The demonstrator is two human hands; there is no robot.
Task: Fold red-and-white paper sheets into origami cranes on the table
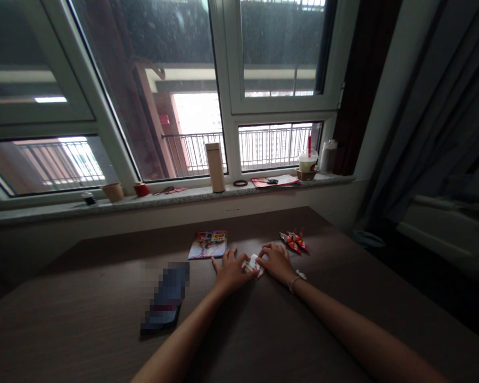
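Note:
Both my hands rest on a dark wooden table (pixel 104 298), side by side, over a small folded piece of printed paper (pixel 250 264). My left hand (pixel 229 270) lies with fingers curled down beside the paper, fingertips touching it. My right hand (pixel 275 261) presses on the paper's right side with bent fingers; a bracelet sits on that wrist. Most of the paper is hidden under the fingers. Just past my right hand lie folded red paper figures (pixel 294 241). A colourful printed sheet (pixel 208 244) lies beyond my left hand.
A blurred dark flat object (pixel 165 299) lies on the table to the left. On the windowsill stand a tall beige flask (pixel 216 167), a drink cup with a straw (pixel 307 161), a paper cup (pixel 113 191), a small red pot (pixel 141 189) and red papers (pixel 274 181). Curtains hang at right.

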